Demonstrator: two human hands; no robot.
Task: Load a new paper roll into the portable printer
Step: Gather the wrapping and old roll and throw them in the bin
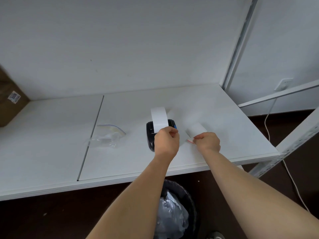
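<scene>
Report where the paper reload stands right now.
Done, it seems: a paper strip already rises out of the black printer, so a roll looks seated. In hand: the left hand pinches that strip's lower end, while the right hand grips a small clear bag with a red edge beside the printer. Left: I cannot tell whether the cover is shut; the empty zip bag remains on the shelf.

Glossy black plastic printer [150, 133] — matt white paper strip [159, 119] — smooth white shelf [51, 135].
</scene>
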